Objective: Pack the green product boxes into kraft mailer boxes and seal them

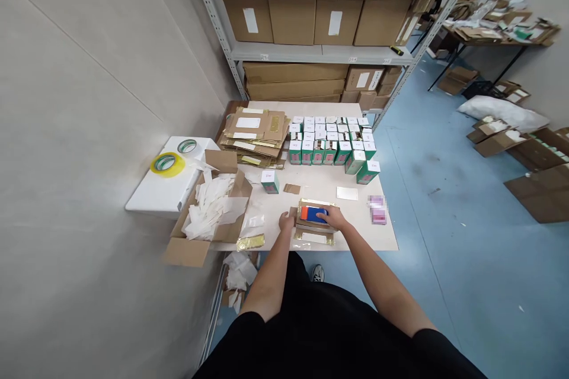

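Note:
A small cardboard box (315, 227) lies with its flaps spread at the table's front edge, in front of my body. On top of it is a flat blue item with an orange end (313, 214); its exact kind is too small to make out. My right hand (333, 217) grips the blue end from the right, thumb over its top. At the box's left side, my left hand (287, 222) is closed on a cardboard flap. A small brown cardboard piece (292, 189) and a white card (347, 193) lie just beyond the box.
Green-and-white small boxes (331, 145) stand in rows at the back, beside stacked flattened cartons (255, 133). One green-and-white box (269, 182) stands apart. Left are an open carton of white paper (211, 207) and tape rolls (167, 164). A shelf rack (320, 53) rises behind.

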A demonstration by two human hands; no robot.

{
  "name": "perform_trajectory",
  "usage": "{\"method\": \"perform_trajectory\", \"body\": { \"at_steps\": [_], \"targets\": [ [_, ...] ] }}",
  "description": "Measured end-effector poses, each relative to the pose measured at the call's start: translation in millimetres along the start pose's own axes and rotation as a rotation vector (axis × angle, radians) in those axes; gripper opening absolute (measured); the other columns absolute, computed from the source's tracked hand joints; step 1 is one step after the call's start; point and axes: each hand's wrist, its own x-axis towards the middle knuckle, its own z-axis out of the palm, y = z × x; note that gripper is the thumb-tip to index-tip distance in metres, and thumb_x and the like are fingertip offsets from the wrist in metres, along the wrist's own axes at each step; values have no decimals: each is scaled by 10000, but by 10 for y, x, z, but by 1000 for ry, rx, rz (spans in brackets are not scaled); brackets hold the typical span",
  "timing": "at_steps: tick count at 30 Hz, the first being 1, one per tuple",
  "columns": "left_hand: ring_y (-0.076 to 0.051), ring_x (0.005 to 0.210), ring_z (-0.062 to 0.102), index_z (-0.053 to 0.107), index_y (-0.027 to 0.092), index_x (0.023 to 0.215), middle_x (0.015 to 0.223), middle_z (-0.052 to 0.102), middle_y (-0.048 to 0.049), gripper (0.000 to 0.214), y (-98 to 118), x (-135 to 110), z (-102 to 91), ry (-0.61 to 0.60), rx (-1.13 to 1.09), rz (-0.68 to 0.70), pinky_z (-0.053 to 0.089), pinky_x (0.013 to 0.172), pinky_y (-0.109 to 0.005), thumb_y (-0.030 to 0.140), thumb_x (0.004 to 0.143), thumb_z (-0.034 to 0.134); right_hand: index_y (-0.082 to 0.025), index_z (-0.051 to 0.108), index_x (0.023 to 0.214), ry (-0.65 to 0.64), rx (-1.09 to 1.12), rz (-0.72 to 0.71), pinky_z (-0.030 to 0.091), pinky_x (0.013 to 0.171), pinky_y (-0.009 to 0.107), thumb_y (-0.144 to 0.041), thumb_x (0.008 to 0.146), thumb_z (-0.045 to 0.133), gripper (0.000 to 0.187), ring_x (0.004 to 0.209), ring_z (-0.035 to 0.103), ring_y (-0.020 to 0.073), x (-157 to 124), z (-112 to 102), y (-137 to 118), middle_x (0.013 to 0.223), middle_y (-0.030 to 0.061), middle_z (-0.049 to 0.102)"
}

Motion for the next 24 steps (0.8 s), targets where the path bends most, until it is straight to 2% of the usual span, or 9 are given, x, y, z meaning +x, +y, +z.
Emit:
{"method": "perform_trajectory", "body": {
  "at_steps": [3, 4, 8, 11, 15, 19, 24],
  "targets": [
    [-288, 1087, 671, 744, 212, 1056, 1124, 736, -107, 497, 120, 55, -134, -7, 118, 47, 479, 975, -346, 146, 571, 830, -265, 725, 1258, -11, -1, 14, 479, 984, 327, -503, 980, 610, 384, 1146, 693, 251, 30, 5, 8, 1229, 57, 766],
    [-280, 1085, 669, 744, 222, 1125, 1192, 720, -106, 569, 169, 68, -171, -69, 177, 94, 476, 994, -348, 130, 568, 819, -260, 721, 1266, -11, -4, 21, 481, 971, 325, -506, 979, 611, 393, 1140, 696, 252, 41, 8, 3, 1233, 61, 765],
    [-302, 1202, 628, 720, 242, 1282, 1370, 647, -109, 800, 391, 85, -208, -466, 452, 337, 450, 1063, -348, 78, 504, 813, -233, 723, 1247, -5, -38, 67, 485, 902, 331, -534, 960, 627, 427, 1083, 711, 271, 81, 28, -52, 1184, 90, 776],
    [-342, 1300, 573, 726, 253, 1274, 1402, 631, -103, 867, 528, 89, -135, -589, 525, 342, 430, 1096, -359, 65, 435, 837, -212, 732, 1206, 19, -75, 103, 484, 848, 324, -562, 938, 640, 451, 1041, 719, 279, 89, 45, -106, 1130, 111, 784],
    [-374, 1259, 607, 731, 243, 1268, 1317, 685, -113, 913, 578, 104, -72, -639, 554, 262, 452, 1073, -394, 96, 380, 890, -205, 741, 1155, 55, -114, 120, 486, 812, 309, -641, 927, 614, 508, 990, 728, 269, 76, 53, -145, 1079, 115, 791],
    [-370, 1145, 679, 719, 279, 1287, 1210, 740, -97, 1006, 501, 115, -121, -581, 575, 276, 493, 992, -399, 168, 319, 969, -202, 756, 1122, 33, -149, 134, 495, 794, 331, -743, 894, 592, 609, 955, 734, 296, 78, 38, -164, 1030, 140, 793],
    [-338, 1068, 713, 720, 311, 1264, 1167, 766, -78, 1015, 459, 117, -182, -528, 551, 134, 483, 961, -364, 198, 290, 984, -216, 742, 1148, 42, -127, 138, 503, 784, 342, -746, 867, 631, 610, 963, 731, 307, 66, -6, -159, 1047, 138, 788]
  ]
}}
